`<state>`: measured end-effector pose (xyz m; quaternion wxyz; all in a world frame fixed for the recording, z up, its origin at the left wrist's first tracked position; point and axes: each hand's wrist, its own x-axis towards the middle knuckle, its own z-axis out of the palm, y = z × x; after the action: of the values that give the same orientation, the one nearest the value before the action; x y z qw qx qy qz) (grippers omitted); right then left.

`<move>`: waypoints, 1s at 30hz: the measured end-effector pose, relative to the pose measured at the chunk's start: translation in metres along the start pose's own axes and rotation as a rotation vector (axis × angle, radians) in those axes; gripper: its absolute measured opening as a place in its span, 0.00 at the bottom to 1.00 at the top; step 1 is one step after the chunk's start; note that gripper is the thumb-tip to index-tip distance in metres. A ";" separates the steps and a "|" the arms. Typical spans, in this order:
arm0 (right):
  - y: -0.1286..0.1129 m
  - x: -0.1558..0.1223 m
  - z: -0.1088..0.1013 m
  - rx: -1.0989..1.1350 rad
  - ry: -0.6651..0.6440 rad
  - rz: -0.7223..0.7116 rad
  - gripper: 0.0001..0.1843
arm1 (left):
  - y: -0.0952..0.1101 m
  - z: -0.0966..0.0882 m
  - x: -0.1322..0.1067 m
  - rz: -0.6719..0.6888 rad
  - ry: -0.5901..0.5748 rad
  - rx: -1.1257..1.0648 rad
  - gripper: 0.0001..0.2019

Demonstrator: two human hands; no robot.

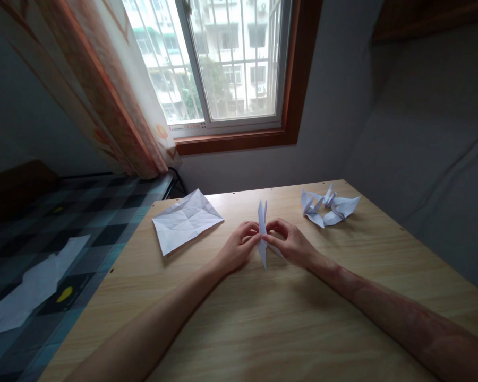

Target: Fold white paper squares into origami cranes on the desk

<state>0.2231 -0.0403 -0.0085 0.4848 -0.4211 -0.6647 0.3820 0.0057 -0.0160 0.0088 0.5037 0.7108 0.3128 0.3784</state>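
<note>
Between my two hands, above the middle of the table, is a piece of folded white paper [262, 213] with narrow points sticking up and down. My left hand [242, 241] pinches it from the left with thumb and fingers. From the other side my right hand [289, 241] pinches it too, the thumbs almost meeting at its centre. A flap of the paper slants down to the right under my right hand. Part of the fold is hidden behind my fingers.
A creased white paper sheet [187, 217] lies at the table's back left. Several folded paper cranes [329, 207] sit together at the back right. The wooden table [223, 329] borders a checked bed [115, 212] with paper pieces [43, 281] on it. A window [239, 63] is behind.
</note>
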 end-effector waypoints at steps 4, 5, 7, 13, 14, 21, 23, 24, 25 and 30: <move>0.003 0.002 0.002 0.070 0.025 0.046 0.20 | 0.003 0.001 -0.001 -0.019 -0.031 -0.023 0.18; 0.004 0.003 0.003 0.097 0.017 0.063 0.21 | 0.005 0.000 -0.001 -0.008 -0.029 -0.011 0.17; 0.006 0.003 0.002 0.161 -0.008 0.108 0.21 | 0.007 -0.001 -0.001 0.028 -0.013 0.028 0.17; 0.008 0.001 0.004 0.362 -0.109 0.153 0.22 | 0.005 -0.004 -0.002 0.123 0.021 0.109 0.15; 0.008 0.000 0.005 0.369 -0.106 0.154 0.22 | 0.004 -0.003 -0.002 0.118 0.030 0.087 0.15; 0.010 0.001 0.006 0.312 -0.038 0.155 0.22 | 0.005 0.004 -0.007 0.075 0.104 0.017 0.14; 0.012 0.002 0.005 0.274 -0.001 0.126 0.21 | 0.006 0.004 -0.007 0.070 0.115 0.039 0.14; 0.013 0.002 0.005 0.265 0.008 0.117 0.21 | 0.006 0.004 -0.006 0.070 0.118 0.050 0.14; 0.013 0.003 0.006 0.263 0.014 0.111 0.21 | 0.006 0.003 -0.006 0.073 0.122 0.062 0.14; 0.013 0.001 0.007 0.232 0.051 0.117 0.21 | 0.004 0.003 -0.004 0.045 0.123 0.043 0.15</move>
<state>0.2187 -0.0352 -0.0216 0.5237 -0.4097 -0.5780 0.4731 0.0060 -0.0222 0.0115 0.4595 0.7038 0.3352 0.4256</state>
